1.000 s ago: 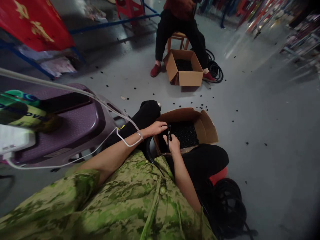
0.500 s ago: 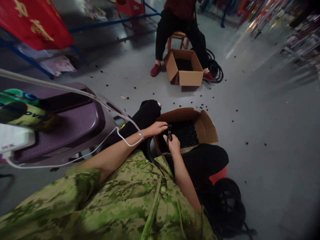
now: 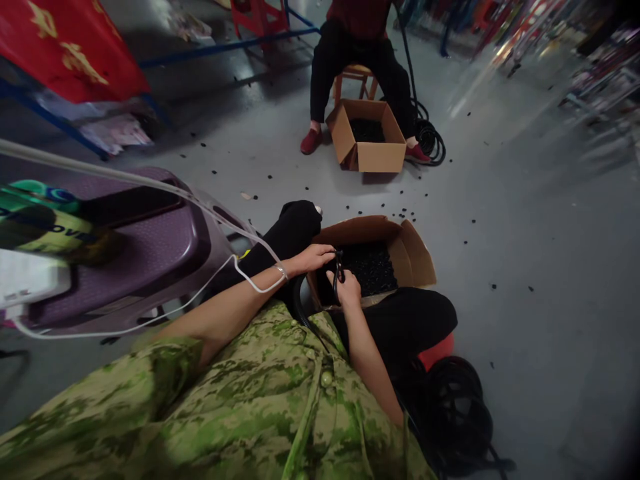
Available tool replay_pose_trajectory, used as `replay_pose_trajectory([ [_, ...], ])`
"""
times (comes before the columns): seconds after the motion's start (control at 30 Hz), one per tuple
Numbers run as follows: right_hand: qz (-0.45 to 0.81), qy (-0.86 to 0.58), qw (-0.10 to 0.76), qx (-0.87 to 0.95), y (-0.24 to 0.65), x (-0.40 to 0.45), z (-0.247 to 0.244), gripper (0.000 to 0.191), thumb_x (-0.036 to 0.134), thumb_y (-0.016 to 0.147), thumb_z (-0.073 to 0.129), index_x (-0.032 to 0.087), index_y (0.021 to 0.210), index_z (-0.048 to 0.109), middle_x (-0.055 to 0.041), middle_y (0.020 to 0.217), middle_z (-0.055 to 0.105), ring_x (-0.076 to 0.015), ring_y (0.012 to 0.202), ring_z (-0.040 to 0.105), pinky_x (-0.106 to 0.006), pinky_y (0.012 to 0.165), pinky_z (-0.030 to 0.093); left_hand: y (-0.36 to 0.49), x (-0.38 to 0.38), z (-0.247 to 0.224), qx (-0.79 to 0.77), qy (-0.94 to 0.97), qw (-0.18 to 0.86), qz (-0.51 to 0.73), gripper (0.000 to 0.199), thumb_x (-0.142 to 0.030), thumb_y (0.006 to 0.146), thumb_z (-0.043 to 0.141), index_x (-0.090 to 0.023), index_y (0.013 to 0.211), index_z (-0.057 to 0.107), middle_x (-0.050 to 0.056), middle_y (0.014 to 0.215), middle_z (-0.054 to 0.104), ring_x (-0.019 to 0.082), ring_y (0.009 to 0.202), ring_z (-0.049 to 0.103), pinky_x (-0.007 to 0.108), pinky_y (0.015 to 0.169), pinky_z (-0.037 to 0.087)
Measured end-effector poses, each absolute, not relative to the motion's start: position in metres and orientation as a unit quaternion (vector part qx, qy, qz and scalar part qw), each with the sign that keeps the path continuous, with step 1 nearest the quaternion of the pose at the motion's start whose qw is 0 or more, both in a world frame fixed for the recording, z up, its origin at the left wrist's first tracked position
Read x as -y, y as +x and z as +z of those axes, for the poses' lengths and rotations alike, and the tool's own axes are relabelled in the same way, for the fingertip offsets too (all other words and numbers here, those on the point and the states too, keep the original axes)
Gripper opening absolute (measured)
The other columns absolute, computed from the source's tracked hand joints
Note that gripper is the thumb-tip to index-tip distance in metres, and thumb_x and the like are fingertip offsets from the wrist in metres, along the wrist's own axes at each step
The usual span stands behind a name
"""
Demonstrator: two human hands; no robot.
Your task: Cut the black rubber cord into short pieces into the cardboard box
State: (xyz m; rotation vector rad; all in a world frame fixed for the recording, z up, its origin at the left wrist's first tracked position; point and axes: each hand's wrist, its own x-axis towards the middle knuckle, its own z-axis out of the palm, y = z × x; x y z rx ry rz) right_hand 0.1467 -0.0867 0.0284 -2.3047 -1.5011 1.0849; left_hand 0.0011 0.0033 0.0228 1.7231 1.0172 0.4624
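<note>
Above the near cardboard box (image 3: 419, 257), my right hand (image 3: 349, 291) is closed around black-handled scissors (image 3: 339, 270), whose blades point away from me. My left hand (image 3: 317, 256) is beside the scissors' tip, its fingers closed on a black strand whose end is too small to make out. A black ribbed tube (image 3: 300, 301) rises from my lap toward that hand. Many small black pieces (image 3: 374, 272) fill the bottom of the box, which stands between my legs.
A purple stool (image 3: 165, 253) on the left carries a jar (image 3: 55, 230) and a white device (image 3: 33, 277) with a cable. Coiled black tubing (image 3: 457, 407) lies at lower right. Across from me sits a person (image 3: 357, 50) behind another box (image 3: 383, 157). Black bits dot the floor.
My hands and the scissors stay almost in place. Across from me, a black tube now rises beside the other person's knee.
</note>
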Motion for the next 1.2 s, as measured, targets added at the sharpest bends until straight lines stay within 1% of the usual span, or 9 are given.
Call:
replay_pose_trajectory([
  [0.13, 0.353, -0.784, 0.084, 0.504, 0.147, 0.087, 0.031, 0.045, 0.062, 0.085, 0.054, 0.022, 0.104, 0.065, -0.0091, 0.106, 0.065, -0.0265, 0.1, 0.063, -0.037, 0.086, 0.046, 0.001, -0.004, 0.021, -0.422, 0.72, 0.517, 0.189, 0.025, -0.034, 0.082, 0.046, -0.015, 0.081, 0.061, -0.003, 0.063, 0.05, 0.013, 0.062, 0.047, 0.025, 0.063, 0.04],
  [0.23, 0.356, -0.782, 0.087, 0.504, 0.148, 0.087, 0.028, 0.046, 0.062, 0.085, 0.055, 0.023, 0.106, 0.065, -0.0091, 0.107, 0.066, -0.0265, 0.1, 0.063, -0.037, 0.086, 0.046, 0.001, -0.004, 0.021, -0.422, 0.717, 0.521, 0.189, 0.025, -0.035, 0.083, 0.047, -0.015, 0.08, 0.061, -0.003, 0.063, 0.05, 0.013, 0.061, 0.046, 0.024, 0.062, 0.04],
  [0.33, 0.38, -0.769, 0.103, 0.504, 0.151, 0.087, 0.022, 0.045, 0.062, 0.084, 0.055, 0.022, 0.102, 0.066, -0.0077, 0.104, 0.067, -0.0245, 0.097, 0.063, -0.034, 0.083, 0.046, 0.001, -0.003, 0.022, -0.428, 0.711, 0.525, 0.187, 0.024, -0.035, 0.082, 0.048, -0.015, 0.077, 0.059, -0.003, 0.063, 0.05, 0.012, 0.06, 0.045, 0.023, 0.059, 0.038],
  [0.47, 0.404, -0.756, 0.132, 0.497, 0.152, 0.087, 0.016, 0.044, 0.061, 0.084, 0.055, 0.022, 0.099, 0.067, -0.0061, 0.098, 0.069, -0.0217, 0.093, 0.064, -0.029, 0.079, 0.047, 0.002, -0.002, 0.025, -0.44, 0.699, 0.531, 0.19, 0.024, -0.037, 0.082, 0.048, -0.016, 0.078, 0.058, -0.003, 0.062, 0.049, 0.011, 0.059, 0.044, 0.023, 0.057, 0.037],
  [0.6, 0.364, -0.772, 0.116, 0.508, 0.151, 0.087, 0.02, 0.044, 0.06, 0.084, 0.056, 0.021, 0.1, 0.067, -0.0084, 0.1, 0.068, -0.0231, 0.094, 0.064, -0.03, 0.079, 0.046, 0.002, -0.001, 0.029, -0.429, 0.681, 0.563, 0.187, 0.025, -0.04, 0.081, 0.051, -0.016, 0.073, 0.055, -0.003, 0.06, 0.047, 0.01, 0.055, 0.041, 0.022, 0.053, 0.034],
  [0.7, 0.357, -0.772, 0.106, 0.515, 0.15, 0.087, 0.022, 0.043, 0.06, 0.085, 0.055, 0.021, 0.098, 0.067, -0.0083, 0.099, 0.067, -0.023, 0.093, 0.064, -0.03, 0.079, 0.046, 0.002, 0.0, 0.03, -0.41, 0.66, 0.603, 0.182, 0.027, -0.042, 0.08, 0.055, -0.016, 0.071, 0.052, -0.004, 0.059, 0.044, 0.009, 0.052, 0.038, 0.021, 0.05, 0.031],
  [0.87, 0.348, -0.77, 0.119, 0.521, 0.15, 0.087, 0.02, 0.045, 0.063, 0.086, 0.054, 0.02, 0.096, 0.067, -0.0079, 0.096, 0.068, -0.0217, 0.09, 0.064, -0.028, 0.077, 0.046, 0.003, 0.001, 0.027, -0.395, 0.617, 0.656, 0.182, 0.029, -0.043, 0.079, 0.057, -0.017, 0.069, 0.048, -0.005, 0.058, 0.04, 0.007, 0.047, 0.035, 0.02, 0.046, 0.028],
  [1.1, 0.349, -0.775, 0.105, 0.517, 0.149, 0.086, 0.02, 0.047, 0.063, 0.086, 0.053, 0.02, 0.099, 0.069, -0.0102, 0.1, 0.069, -0.0237, 0.092, 0.065, -0.029, 0.076, 0.046, 0.004, 0.003, 0.022, -0.398, 0.593, 0.674, 0.189, 0.031, -0.043, 0.079, 0.06, -0.017, 0.068, 0.047, -0.006, 0.058, 0.039, 0.006, 0.047, 0.035, 0.019, 0.046, 0.028],
  [1.2, 0.347, -0.778, 0.086, 0.516, 0.147, 0.088, 0.024, 0.049, 0.065, 0.088, 0.049, 0.021, 0.096, 0.071, -0.0113, 0.096, 0.071, -0.0254, 0.09, 0.066, -0.03, 0.072, 0.047, 0.004, 0.001, 0.018, -0.411, 0.579, 0.68, 0.182, 0.031, -0.043, 0.077, 0.062, -0.016, 0.068, 0.049, -0.005, 0.058, 0.041, 0.005, 0.046, 0.034, 0.018, 0.044, 0.027],
])
